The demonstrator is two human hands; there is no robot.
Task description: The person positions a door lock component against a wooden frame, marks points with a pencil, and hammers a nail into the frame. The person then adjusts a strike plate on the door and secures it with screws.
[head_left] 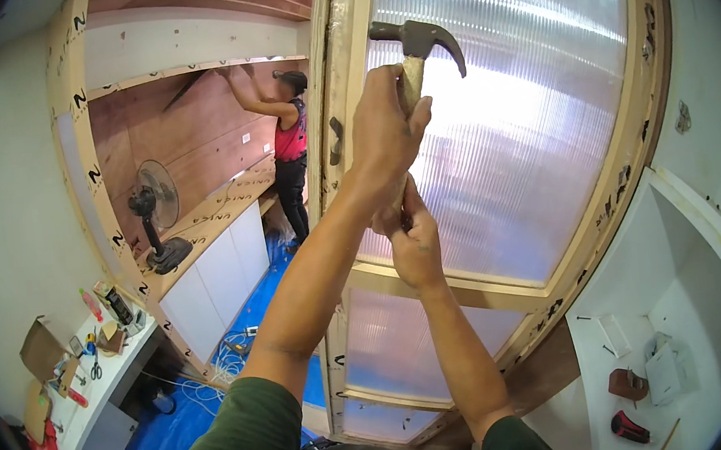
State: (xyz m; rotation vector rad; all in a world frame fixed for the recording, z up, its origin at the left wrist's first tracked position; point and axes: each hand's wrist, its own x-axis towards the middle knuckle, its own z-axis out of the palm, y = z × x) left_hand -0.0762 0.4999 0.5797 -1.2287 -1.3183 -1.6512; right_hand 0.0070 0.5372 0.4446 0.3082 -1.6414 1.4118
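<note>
A claw hammer with a dark metal head and a pale wooden handle stands upright before a wood-framed panel of ribbed, see-through sheet. My left hand is closed round its handle just under the head, the thumb to the right. Below it, my right hand is raised with bent fingers at what looks like the handle's lower end; its grip is partly hidden. A dark pull handle is fixed on the frame's left stile, beside my left wrist.
A person reaches up at the back wall, by a wooden counter with a black fan. Tools and bottles crowd the left desk. Blue sheeting and loose cables cover the floor. A white shelf holds small tools.
</note>
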